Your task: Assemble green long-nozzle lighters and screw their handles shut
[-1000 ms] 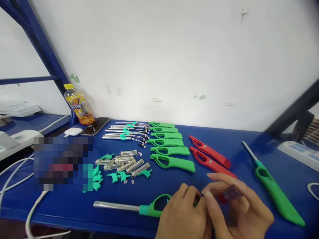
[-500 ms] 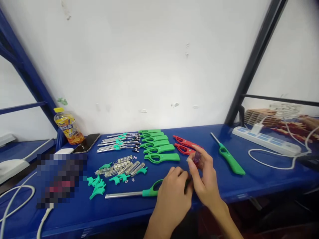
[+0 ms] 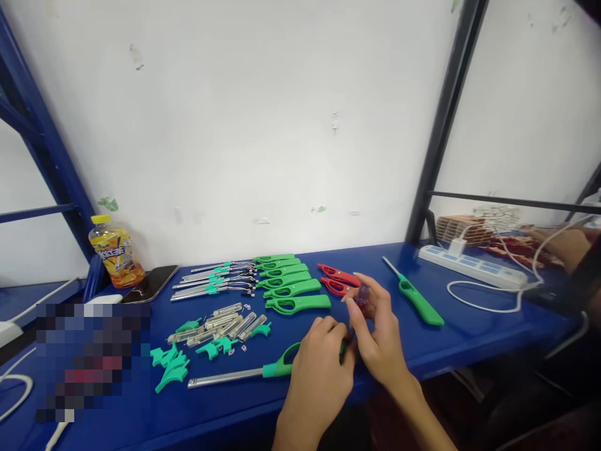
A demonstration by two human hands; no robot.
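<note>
My left hand [image 3: 322,366] is wrapped round the green handle of a lighter [image 3: 270,370] whose long metal tube points left, low over the table's front edge. My right hand [image 3: 382,338] pinches a small see-through purple piece [image 3: 362,296] between thumb and fingers, just right of the left hand. The lighter's rear end is hidden behind my fingers. Beyond the hands lie several green handle shells [image 3: 298,305] in a column and two red handle shells [image 3: 337,287]. A finished-looking green lighter [image 3: 421,304] rests to the right.
Left of the shells are metal tubes with wires [image 3: 197,290], clear fuel tanks [image 3: 241,326] and teal triggers [image 3: 172,371]. A drink bottle [image 3: 117,254] and a phone [image 3: 151,283] stand at the left. A white power strip [image 3: 472,266] with a looped cable lies right; another person's arm [image 3: 561,244] shows beyond.
The view has turned slightly to the right, so the things on the table sit further left in it. Both hands keep nearly the same pose and hold the same things.
</note>
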